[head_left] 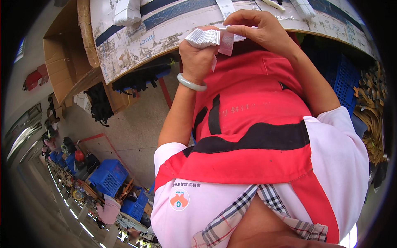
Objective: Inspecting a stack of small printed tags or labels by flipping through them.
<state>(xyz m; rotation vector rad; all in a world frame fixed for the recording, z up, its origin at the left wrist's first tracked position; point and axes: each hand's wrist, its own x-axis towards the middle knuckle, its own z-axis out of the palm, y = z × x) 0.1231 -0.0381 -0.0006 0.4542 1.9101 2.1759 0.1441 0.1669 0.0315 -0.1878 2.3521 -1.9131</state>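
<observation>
My left hand (195,62), with a pale bangle at its wrist, is closed round a thick stack of white labels (204,38), their edges fanned out. To its right, my right hand (266,35) is bent, thumb and index finger pinched at the end of a thin white label beside the stack. A pale printed label (226,44) hangs down between the two hands. Both hands are just off the near edge of a worn, white-covered table (124,60), in front of my red apron (252,99). My left fingertips are partly hidden behind the stack.
Bundles of white labels (127,12) lie on the table, another bundle (304,7) farther right. An open cardboard box (66,53) stands at the left. Blue crates (108,177) and a person in pink (109,211) are beyond. Brown straps (371,111) hang at the right.
</observation>
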